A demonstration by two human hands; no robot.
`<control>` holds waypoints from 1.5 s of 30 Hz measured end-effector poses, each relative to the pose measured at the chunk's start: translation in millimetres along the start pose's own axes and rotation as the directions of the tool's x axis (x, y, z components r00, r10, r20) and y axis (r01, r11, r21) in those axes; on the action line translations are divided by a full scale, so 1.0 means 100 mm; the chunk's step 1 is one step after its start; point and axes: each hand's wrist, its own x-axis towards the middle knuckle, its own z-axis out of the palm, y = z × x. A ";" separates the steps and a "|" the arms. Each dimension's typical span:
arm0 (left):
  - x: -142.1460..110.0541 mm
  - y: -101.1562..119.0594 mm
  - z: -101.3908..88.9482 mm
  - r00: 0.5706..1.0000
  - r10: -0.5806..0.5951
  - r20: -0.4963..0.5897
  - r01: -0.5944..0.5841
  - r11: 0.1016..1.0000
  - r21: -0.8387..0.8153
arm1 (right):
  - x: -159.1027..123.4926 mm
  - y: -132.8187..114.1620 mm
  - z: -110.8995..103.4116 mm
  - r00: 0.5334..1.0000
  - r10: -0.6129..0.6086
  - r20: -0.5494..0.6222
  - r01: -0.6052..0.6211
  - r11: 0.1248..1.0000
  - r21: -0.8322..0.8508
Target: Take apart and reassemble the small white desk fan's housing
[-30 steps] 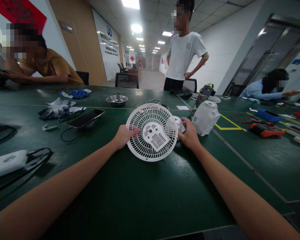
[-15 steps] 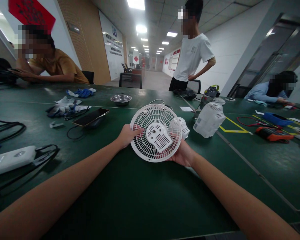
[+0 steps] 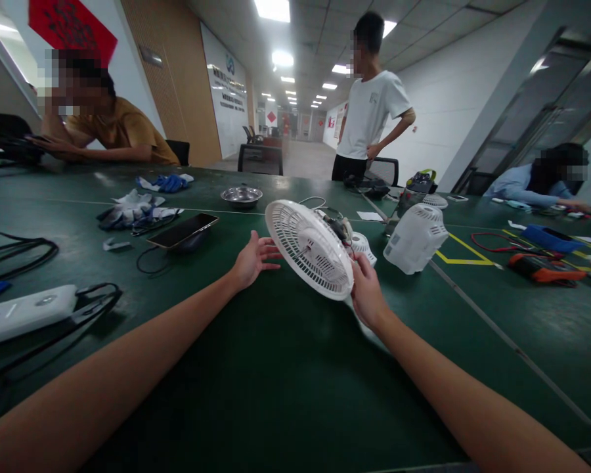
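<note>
A round white fan grille (image 3: 308, 246) is held up above the green table, tilted so its edge faces partly toward me. My right hand (image 3: 368, 289) grips its right rim. Behind the grille, a motor with wires (image 3: 342, 228) shows at the upper right. My left hand (image 3: 256, 261) is beside the left edge of the grille, fingers spread, with nothing in it. Just behind my right hand, a white vented plastic part (image 3: 363, 247) rests on the table.
A white translucent plastic housing (image 3: 415, 240) stands right of the grille. A phone (image 3: 183, 231), gloves (image 3: 135, 209) and a metal bowl (image 3: 241, 196) lie at left and back. An orange multimeter (image 3: 544, 268) lies right. Several people are around the table (image 3: 276, 394).
My left hand has let go of the grille and opened. The grille has turned in my right hand, from facing me to tilted, bringing the motor behind it into view.
</note>
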 end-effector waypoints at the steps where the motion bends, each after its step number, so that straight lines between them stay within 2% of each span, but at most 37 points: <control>1: 0.00 0.01 -0.02 1.000 -0.026 0.017 0.026 1.000 -0.016 | 0.02 -0.02 -0.03 0.999 -0.036 -0.006 0.035 0.998 -0.049; 5: -0.04 0.07 -0.06 0.977 -0.151 0.148 0.164 0.983 -0.077 | 0.05 -0.04 -0.11 0.991 -0.122 0.046 0.128 0.979 -0.158; 8: -0.11 0.12 -0.06 0.962 -0.166 0.219 0.201 0.969 -0.147 | 0.04 -0.03 -0.15 0.973 -0.204 0.107 0.227 0.930 -0.288; 11: -0.14 0.15 -0.06 0.946 -0.234 0.226 0.270 0.952 -0.145 | 0.03 -0.01 -0.17 0.939 -0.279 0.199 0.342 0.787 -0.513; 15: -0.10 0.15 -0.07 0.922 -0.339 0.187 0.373 0.907 -0.195 | 0.05 -0.02 -0.21 0.913 -0.257 0.316 0.407 0.604 -0.685; 18: -0.07 0.15 -0.04 0.897 -0.396 0.195 0.436 0.864 -0.251 | 0.11 -0.04 -0.25 0.885 -0.259 0.387 0.465 0.534 -0.706; 23: -0.09 0.18 0.04 0.884 -0.407 0.231 0.462 0.838 -0.290 | 0.16 -0.05 -0.28 0.799 -0.379 0.467 0.601 0.477 -0.641; 27: -0.11 0.20 0.07 0.886 -0.407 0.223 0.460 0.832 -0.310 | 0.13 -0.05 -0.25 0.721 -0.519 0.459 0.685 0.436 -0.583; 29: -0.12 0.21 0.09 0.887 -0.407 0.219 0.459 0.832 -0.312 | 0.11 -0.06 -0.24 0.706 -0.562 0.431 0.693 0.427 -0.581; 35: -0.11 0.20 0.08 0.886 -0.403 0.228 0.459 0.830 -0.316 | 0.09 -0.04 -0.25 0.737 -0.582 0.344 0.643 0.444 -0.624; 40: -0.08 0.16 0.04 0.888 -0.408 0.214 0.458 0.831 -0.315 | 0.13 0.01 -0.26 0.798 -0.508 0.325 0.578 0.490 -0.653; 45: -0.06 0.14 0.03 0.890 -0.408 0.202 0.453 0.836 -0.310 | 0.15 0.04 -0.26 0.855 -0.463 0.234 0.486 0.558 -0.672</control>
